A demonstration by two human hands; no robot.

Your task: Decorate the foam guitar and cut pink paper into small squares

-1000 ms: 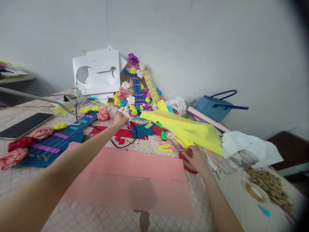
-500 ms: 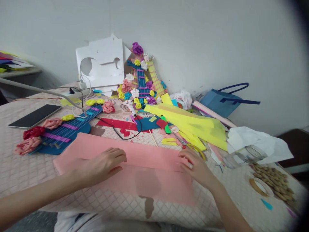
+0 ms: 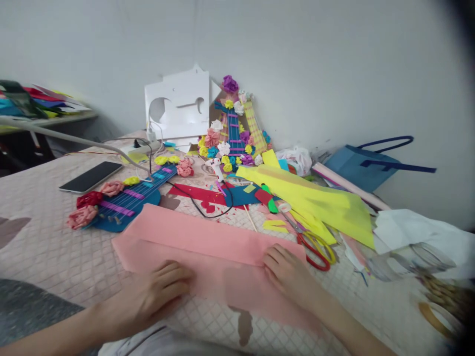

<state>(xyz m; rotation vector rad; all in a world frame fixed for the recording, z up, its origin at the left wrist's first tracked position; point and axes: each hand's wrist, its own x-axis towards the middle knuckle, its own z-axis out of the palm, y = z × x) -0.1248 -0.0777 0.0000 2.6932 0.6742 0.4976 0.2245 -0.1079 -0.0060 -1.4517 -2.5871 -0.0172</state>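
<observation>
Pink paper [image 3: 193, 237] spreads on counter [image 3: 55, 247], ahead of left grip [image 3: 163, 291], loosely curled, and under right grip [image 3: 287, 272], half-bent. Cannot tell if either pinches. Light, even pressure should prevent creases.

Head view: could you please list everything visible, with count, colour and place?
Pink paper: sheet count unclear, pink, front centre
Scissors: at least one, red and yellow, centre right
Glue gun: one, white, centre
Flat guitar: one, blue, left
Standing guitars: at least two, blue and yellow, back
Paper flowers: many, multicoloured, on guitars
Cut-out boards: several, white, back left
Touchscreen device: one, black, left
Power strip: one, white, back left
Yellow paper: several, yellow, right centre
Bag: one, blue, back right
Jar: one, clear, right
Peanuts: uncounted, tan, far right
Tape roll: one, brown, front right
Paper scraps: many, multicoloured, centre
Quilted cloth: one, pale, tabletop
Left hand: one, bare, at pink paper's near edge
Right hand: one, bare, on the pink paper
</observation>
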